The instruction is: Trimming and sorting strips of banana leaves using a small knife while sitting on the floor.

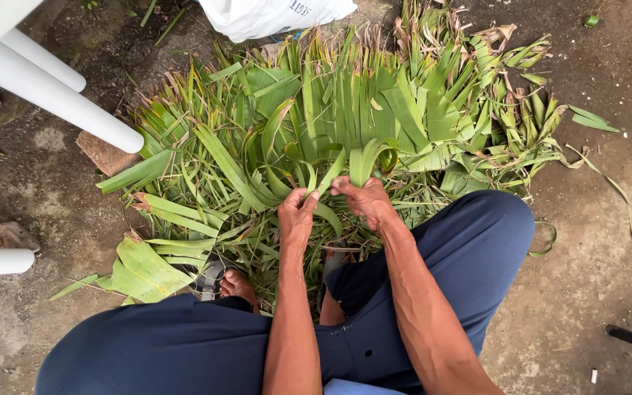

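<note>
Long flat green leaf strip (pixel 328 179): glossy, narrow, curving up from between both hands, lower end pinched at fingertips, upper part bent toward pile. Broader folded green leaf blade (pixel 366 159): looped over itself just above right hand, touching it. Both lie on heap of cut green palm-like leaves (pixel 374 110), fanned across bare dirt, tips browned and frayed.

One package in view: a white plastic sack (pixel 272 14) is lying at the top edge of the frame, partly cut off, crumpled, carrying small dark print and showing a bit of blue beneath. It is touching the far leaf tips.
</note>
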